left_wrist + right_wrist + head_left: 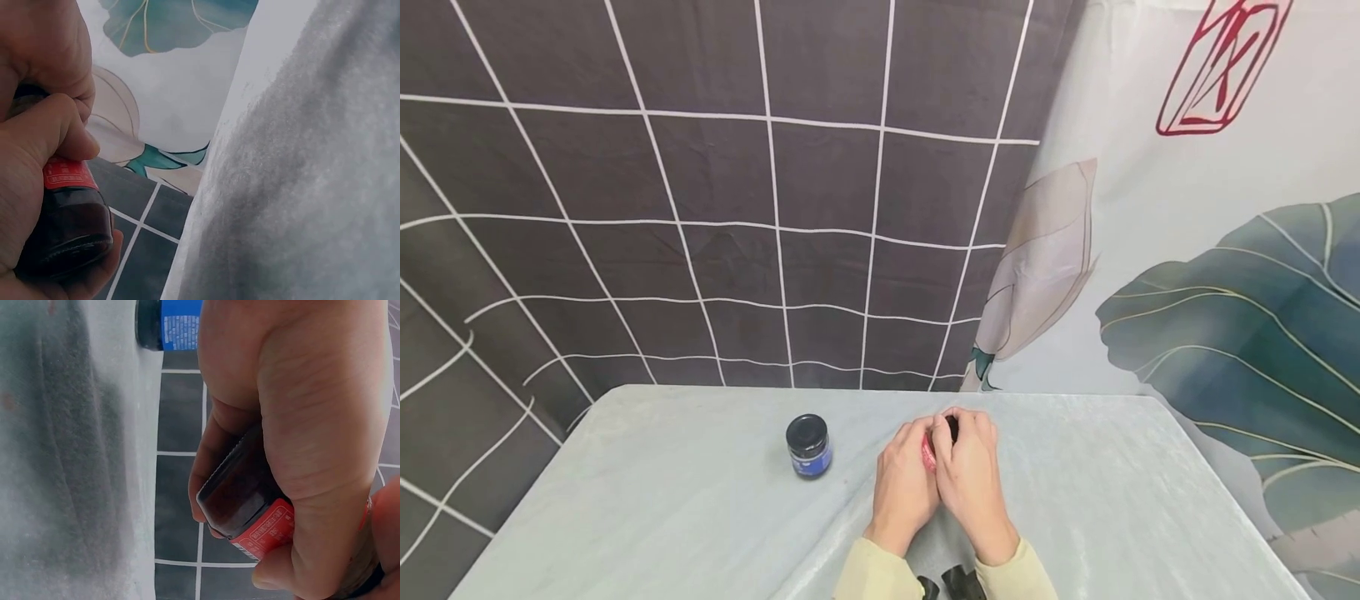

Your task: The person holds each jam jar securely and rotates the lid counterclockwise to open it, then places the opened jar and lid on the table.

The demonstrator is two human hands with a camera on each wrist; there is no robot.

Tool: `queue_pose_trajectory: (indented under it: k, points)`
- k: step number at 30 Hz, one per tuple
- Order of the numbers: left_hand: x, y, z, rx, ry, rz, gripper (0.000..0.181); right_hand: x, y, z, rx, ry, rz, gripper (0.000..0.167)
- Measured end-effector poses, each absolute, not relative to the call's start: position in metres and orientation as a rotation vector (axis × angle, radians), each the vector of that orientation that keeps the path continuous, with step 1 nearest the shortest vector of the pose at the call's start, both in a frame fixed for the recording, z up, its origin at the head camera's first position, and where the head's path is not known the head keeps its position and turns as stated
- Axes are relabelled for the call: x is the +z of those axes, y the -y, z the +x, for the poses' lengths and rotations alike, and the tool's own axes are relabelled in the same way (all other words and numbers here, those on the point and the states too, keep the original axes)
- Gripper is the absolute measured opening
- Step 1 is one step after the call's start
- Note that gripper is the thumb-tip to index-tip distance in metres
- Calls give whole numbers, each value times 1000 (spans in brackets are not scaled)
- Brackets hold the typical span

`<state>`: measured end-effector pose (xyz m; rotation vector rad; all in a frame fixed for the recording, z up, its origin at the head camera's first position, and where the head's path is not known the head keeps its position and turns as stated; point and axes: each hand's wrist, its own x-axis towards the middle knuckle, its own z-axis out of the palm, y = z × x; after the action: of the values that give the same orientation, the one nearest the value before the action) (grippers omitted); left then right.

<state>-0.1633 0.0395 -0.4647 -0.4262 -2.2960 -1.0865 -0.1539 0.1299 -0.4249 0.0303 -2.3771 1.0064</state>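
Observation:
A dark jar with a red label (928,452) is held between both hands above the table. My left hand (904,487) grips its body; in the left wrist view the left hand (19,181) has its thumb over the red label (67,173) and fingers beneath the dark glass base. The right hand (973,483) curls its fingers round the dark lid end (953,427), largely covering it. In the right wrist view, the left hand (312,406) hides part of the jar (240,490), and the right hand (386,531) shows at the edge.
A second jar (809,447), with a black lid and blue label, stands upright on the cloth-covered table (685,492) left of the hands. Black objects (962,582) lie between the sleeves at the near edge. A dark gridded curtain (820,183) and a leaf-patterned one hang behind.

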Motion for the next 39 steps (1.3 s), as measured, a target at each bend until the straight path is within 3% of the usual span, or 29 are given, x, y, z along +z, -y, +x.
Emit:
queue_pose_trajectory:
  k: [11, 26, 39]
  points:
    - [-462, -38, -164, -1105, 2314, -423, 38, -426, -132, -154, 1024, 2362, 75, 19]
    - [-459, -34, -164, -1131, 2335, -443, 27, -425, -130, -155, 1062, 2336, 69, 16]
    - [-458, -34, -164, -1159, 2376, -447, 31, -425, -131, -155, 1053, 2335, 83, 14]
